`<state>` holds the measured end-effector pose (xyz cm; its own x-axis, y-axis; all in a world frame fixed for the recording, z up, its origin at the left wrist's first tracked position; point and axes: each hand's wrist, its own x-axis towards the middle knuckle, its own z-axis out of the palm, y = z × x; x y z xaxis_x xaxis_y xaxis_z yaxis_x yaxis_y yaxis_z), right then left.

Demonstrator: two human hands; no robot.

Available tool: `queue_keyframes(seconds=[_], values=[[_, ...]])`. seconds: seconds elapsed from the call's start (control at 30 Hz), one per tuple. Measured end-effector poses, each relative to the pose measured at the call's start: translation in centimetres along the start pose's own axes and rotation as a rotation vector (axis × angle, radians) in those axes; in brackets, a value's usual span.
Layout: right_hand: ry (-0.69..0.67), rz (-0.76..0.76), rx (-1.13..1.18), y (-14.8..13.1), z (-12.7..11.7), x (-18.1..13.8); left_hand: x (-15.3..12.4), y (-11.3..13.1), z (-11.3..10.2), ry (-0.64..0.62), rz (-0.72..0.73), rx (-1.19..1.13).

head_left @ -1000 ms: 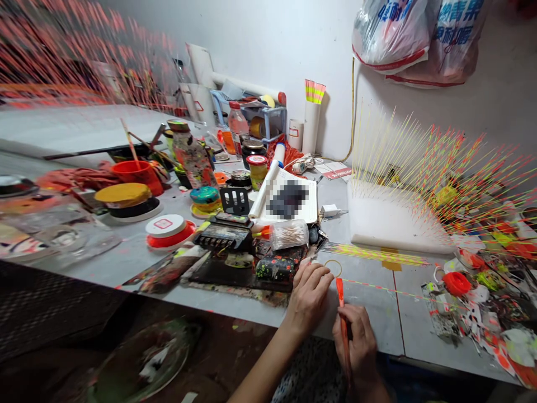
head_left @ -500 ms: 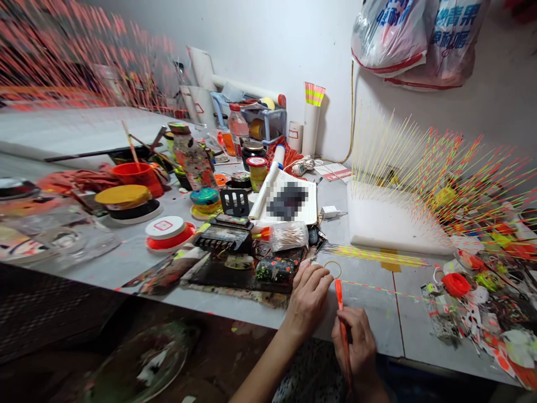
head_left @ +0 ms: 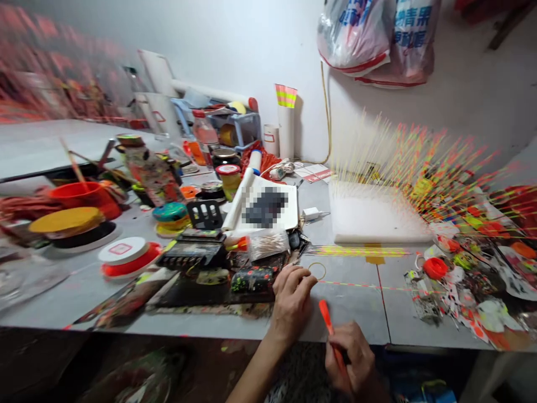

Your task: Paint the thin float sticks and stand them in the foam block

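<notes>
My left hand (head_left: pixel 292 298) rests on the grey table (head_left: pixel 348 313) near its front edge, fingers curled and pinched on the end of a thin striped stick (head_left: pixel 369 287) that lies across the table to the right. My right hand (head_left: pixel 351 361) is below the table edge, closed around an orange-handled brush (head_left: pixel 325 316) whose tip points up toward the left hand. A rubber band (head_left: pixel 316 271) lies just beyond the left fingers. A paint-spattered dark board (head_left: pixel 218 288) sits left of that hand.
A white foam block (head_left: pixel 373 215) stuck with many thin painted sticks stands at the right. Jars, paint pots, tape rolls (head_left: pixel 126 254) and an open notebook (head_left: pixel 272 207) crowd the middle and left. Paint-stained clutter (head_left: pixel 474 280) fills the right. Plastic bags (head_left: pixel 373 39) hang on the wall.
The camera has swung right and down, shifting everything left in view. My right hand with the brush has dropped lower, away from the stick. The left hand keeps its place.
</notes>
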<state>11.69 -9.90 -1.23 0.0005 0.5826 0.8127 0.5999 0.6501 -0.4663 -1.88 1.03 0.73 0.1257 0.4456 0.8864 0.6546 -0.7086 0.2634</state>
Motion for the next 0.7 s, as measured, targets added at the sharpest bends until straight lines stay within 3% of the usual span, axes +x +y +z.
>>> queue_keyframes(seconds=[0.2,0.33,0.43,0.57,0.7], values=[[0.174,-0.139,0.025,-0.7,-3.2,0.0,2.2,1.4,0.4,-0.015,-0.064,-0.253],[0.203,-0.091,0.016,-0.3,-5.9,-0.1,4.5,3.3,2.3,-0.031,-0.135,-0.504],[0.224,-0.063,-0.013,0.3,-7.7,-0.5,5.6,5.3,3.7,-0.069,-0.15,-0.554],[0.221,-0.045,-0.02,0.7,-9.2,-1.1,4.9,7.8,4.1,-0.196,-0.164,-0.539],[0.245,-0.053,-0.043,0.6,-9.2,-1.4,3.1,8.8,3.3,-0.248,-0.087,-0.455]])
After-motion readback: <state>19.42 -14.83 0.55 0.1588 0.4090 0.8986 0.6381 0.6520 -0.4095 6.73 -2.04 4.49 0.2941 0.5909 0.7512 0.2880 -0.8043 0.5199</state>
